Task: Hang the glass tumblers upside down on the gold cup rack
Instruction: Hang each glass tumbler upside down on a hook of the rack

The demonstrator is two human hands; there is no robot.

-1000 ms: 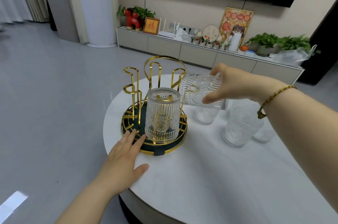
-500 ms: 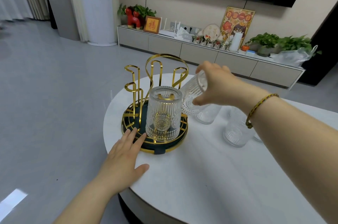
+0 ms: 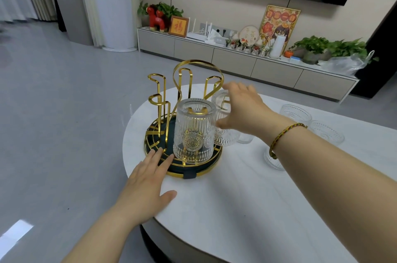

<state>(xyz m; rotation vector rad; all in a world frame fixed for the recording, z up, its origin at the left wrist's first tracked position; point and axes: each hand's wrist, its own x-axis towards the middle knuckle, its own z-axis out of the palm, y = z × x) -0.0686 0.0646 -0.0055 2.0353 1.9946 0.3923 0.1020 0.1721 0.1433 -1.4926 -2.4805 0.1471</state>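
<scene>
The gold cup rack (image 3: 160, 99) with its dark round base stands at the left end of the white table (image 3: 236, 202). One ribbed glass tumbler (image 3: 194, 131) hangs upside down on the front prong. A second tumbler (image 3: 225, 139) sits upside down over the right prong, with my right hand (image 3: 242, 110) wrapped around its top and side. My left hand (image 3: 148, 181) lies flat on the table, fingers apart, fingertips touching the rack's base rim.
Several more tumblers stand upright on the table right of the rack: one (image 3: 295, 113), another (image 3: 326, 131), and one (image 3: 272, 161) partly hidden by my right forearm. The table edge runs just left of the rack. A TV cabinet (image 3: 236, 58) lines the far wall.
My right hand turned the tumbler from sideways to upside down and lowered it leftward over the rack's right prong. The left hand stayed by the base.
</scene>
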